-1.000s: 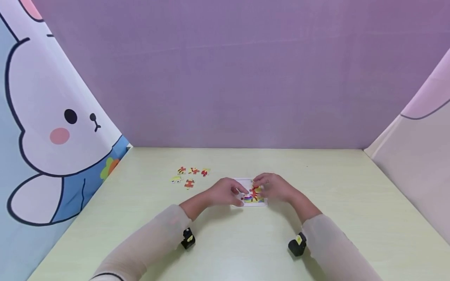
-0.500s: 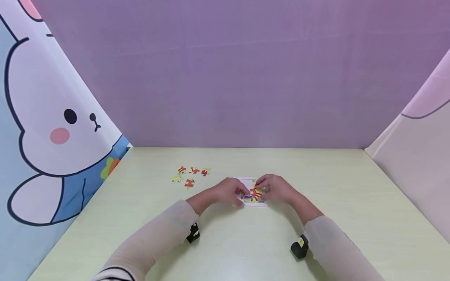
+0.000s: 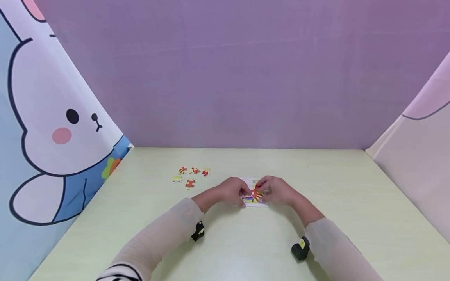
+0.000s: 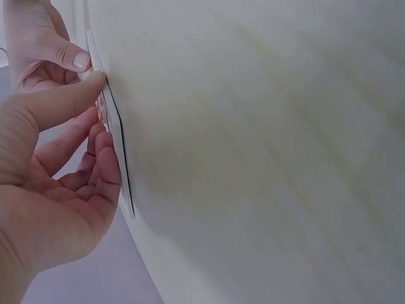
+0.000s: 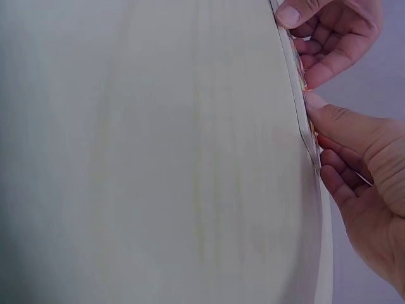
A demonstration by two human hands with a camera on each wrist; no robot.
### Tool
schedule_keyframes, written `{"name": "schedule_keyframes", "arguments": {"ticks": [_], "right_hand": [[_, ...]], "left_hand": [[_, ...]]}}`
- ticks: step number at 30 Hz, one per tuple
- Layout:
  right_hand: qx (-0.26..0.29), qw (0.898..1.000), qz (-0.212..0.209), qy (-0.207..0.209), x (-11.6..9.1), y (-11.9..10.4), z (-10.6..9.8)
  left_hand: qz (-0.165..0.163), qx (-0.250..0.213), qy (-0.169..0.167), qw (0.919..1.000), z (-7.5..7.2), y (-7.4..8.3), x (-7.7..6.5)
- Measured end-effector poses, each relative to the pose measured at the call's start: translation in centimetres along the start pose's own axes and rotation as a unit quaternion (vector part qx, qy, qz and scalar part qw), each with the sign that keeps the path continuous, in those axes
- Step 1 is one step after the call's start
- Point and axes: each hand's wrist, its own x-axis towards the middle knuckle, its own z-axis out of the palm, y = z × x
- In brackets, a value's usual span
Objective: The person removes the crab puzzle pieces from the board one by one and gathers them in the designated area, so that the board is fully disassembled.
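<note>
A small white-rimmed puzzle board point(image 3: 258, 205) lies at the middle of the table, partly covered by both hands. Inside it are bright yellow, red and purple jigsaw pieces point(image 3: 249, 198). My left hand point(image 3: 232, 191) holds the board's left side, thumb near the front rim and index fingertip over the pieces. On the right side, my right hand point(image 3: 278, 190) pinches a red-and-yellow striped puzzle piece point(image 3: 258, 194) between thumb and index finger, down at the board. In the left wrist view, the board point(image 4: 123, 164) is seen edge-on with the fingertips right at its surface.
Several loose puzzle pieces point(image 3: 190, 184) lie at the back left of the table point(image 3: 334, 175). A purple cloth wall point(image 3: 246, 78) rises behind the table. A printed rabbit sheet point(image 3: 63, 97) hangs at the left. Black wrist cameras point(image 3: 300, 249) sit below the sleeves.
My right hand has settled over the right side of the board, its fingers closing around the striped piece. My left hand and forearm have shifted slightly right. The loose pieces stay put.
</note>
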Motion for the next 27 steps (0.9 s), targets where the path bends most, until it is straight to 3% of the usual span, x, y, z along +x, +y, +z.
{"name": "schedule_keyframes", "arguments": {"ticks": [5, 12, 19, 27], "right_hand": [[-0.003, 1.000, -0.011, 0.000, -0.1, 0.2, 0.0], [0.002, 1.000, -0.007, -0.005, -0.2, -0.1, -0.1], [0.004, 1.000, -0.001, -0.010, -0.1, -0.3, -0.1], [0.000, 1.000, 0.009, -0.010, -0.1, -0.3, -0.1]], "left_hand": [[-0.023, -0.044, 0.009, 0.9987, 0.1, 0.0, 0.3], [-0.027, -0.086, 0.013, 0.9958, 0.1, -0.1, 0.5], [-0.040, -0.159, 0.019, 0.9862, -0.2, -0.5, -0.1], [-0.037, -0.211, 0.043, 0.9758, -0.9, -1.9, -1.2]]}}
